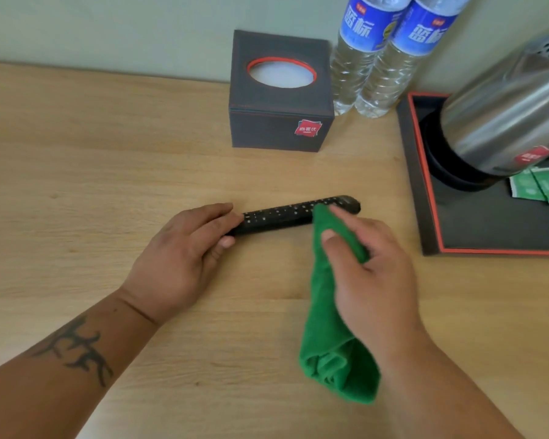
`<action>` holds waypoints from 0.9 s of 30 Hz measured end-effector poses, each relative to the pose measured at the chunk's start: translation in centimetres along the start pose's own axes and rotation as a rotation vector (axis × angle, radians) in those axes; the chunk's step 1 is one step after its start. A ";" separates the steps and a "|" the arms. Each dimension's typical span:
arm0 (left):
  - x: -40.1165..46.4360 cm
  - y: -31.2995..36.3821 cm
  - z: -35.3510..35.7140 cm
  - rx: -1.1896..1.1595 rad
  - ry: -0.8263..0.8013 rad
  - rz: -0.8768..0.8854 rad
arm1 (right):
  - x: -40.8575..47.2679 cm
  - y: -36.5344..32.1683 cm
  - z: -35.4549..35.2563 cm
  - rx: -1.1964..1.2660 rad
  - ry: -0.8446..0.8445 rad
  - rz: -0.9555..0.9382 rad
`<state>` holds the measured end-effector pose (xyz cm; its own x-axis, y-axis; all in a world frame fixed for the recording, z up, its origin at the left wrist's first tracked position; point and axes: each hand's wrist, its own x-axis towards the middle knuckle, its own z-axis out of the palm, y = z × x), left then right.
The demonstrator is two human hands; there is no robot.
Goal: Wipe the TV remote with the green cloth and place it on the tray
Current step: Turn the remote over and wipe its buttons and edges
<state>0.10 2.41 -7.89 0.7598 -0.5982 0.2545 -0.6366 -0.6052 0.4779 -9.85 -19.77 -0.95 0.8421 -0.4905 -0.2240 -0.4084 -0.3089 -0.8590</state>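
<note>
A long black TV remote lies on the wooden table, buttons up, running left to right. My left hand grips its near left end. My right hand holds a green cloth, whose top is pressed on the remote's right part; the rest hangs down toward me. The remote's right tip shows past the cloth. The dark tray with an orange rim sits to the right, apart from the remote.
A steel kettle on a black base and green sachets occupy the tray's far part. A dark tissue box and two water bottles stand behind the remote by the wall.
</note>
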 end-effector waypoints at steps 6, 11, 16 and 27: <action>0.3 0.2 0.0 0.011 -0.012 0.041 | 2.9 2.3 -3.1 0.225 0.111 0.181; 0.1 0.3 0.2 0.012 0.004 0.014 | 3.8 2.8 -3.0 0.159 0.023 0.177; 0.2 0.7 -0.2 0.124 0.009 -0.040 | 4.3 2.8 -2.7 0.142 0.016 0.193; 0.3 0.5 -0.1 0.194 -0.005 -0.148 | 4.2 2.0 -2.7 0.122 0.048 0.209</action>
<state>0.00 1.95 -7.51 0.8462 -0.4982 0.1892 -0.5324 -0.7754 0.3395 -8.08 -24.62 -2.34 0.7253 -0.5721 -0.3828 -0.5235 -0.0973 -0.8465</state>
